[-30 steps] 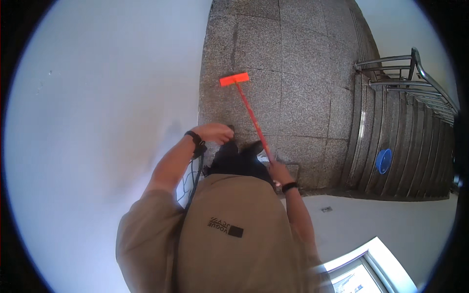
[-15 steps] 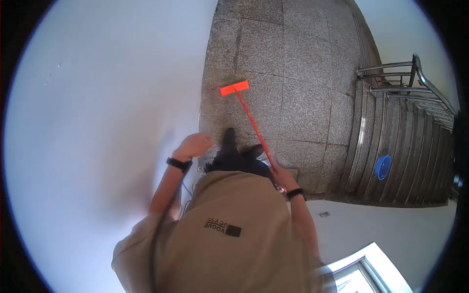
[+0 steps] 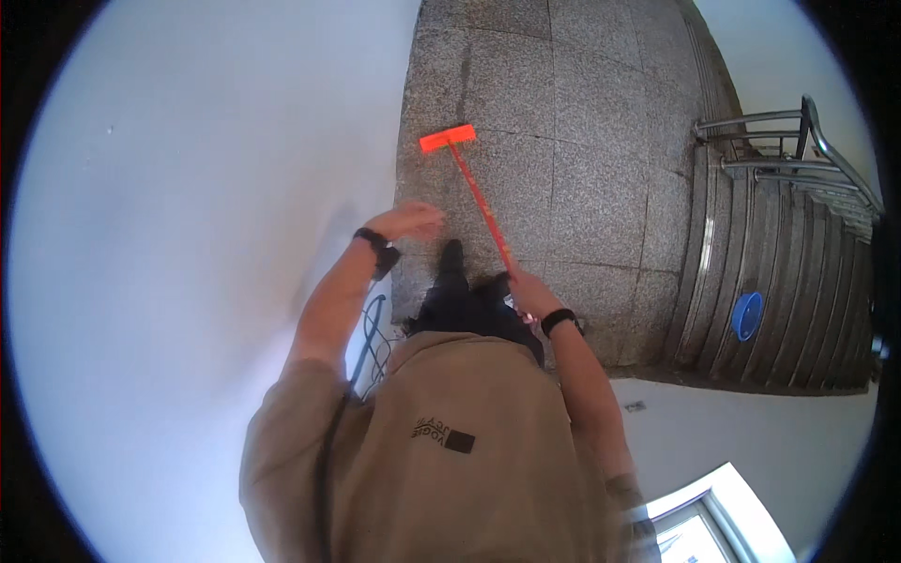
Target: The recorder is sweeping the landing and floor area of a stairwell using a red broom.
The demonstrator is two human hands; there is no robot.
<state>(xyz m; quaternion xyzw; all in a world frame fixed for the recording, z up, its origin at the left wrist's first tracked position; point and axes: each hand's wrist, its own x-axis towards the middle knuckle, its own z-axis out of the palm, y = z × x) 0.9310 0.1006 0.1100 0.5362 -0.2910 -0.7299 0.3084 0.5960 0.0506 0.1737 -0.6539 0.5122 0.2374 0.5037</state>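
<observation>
A long-handled floor brush point(image 3: 486, 217) with a bright orange, bristled head and a red handle reaches forward over the stone floor. Its head rests on the tiles near the left wall. My right hand point(image 3: 533, 293) is wrapped round the upper handle, close to my body. Beside the wall, my left hand point(image 3: 413, 221) is held out with its fingers stretched, slightly blurred, holding nothing. It is left of the handle and apart from it.
Grey stone tiles point(image 3: 601, 141) lie between the white wall point(image 3: 235, 169) on the left and descending steps point(image 3: 798, 272) on the right. A metal railing point(image 3: 821, 145) edges the stairs. A blue basin point(image 3: 747, 316) stands on one step. Coiled cable or hose point(image 3: 375, 333) is by my left side.
The brush head has moved forward along the floor, and my right hand has gone forward with the handle. My left hand has risen forward and to the right, toward the handle.
</observation>
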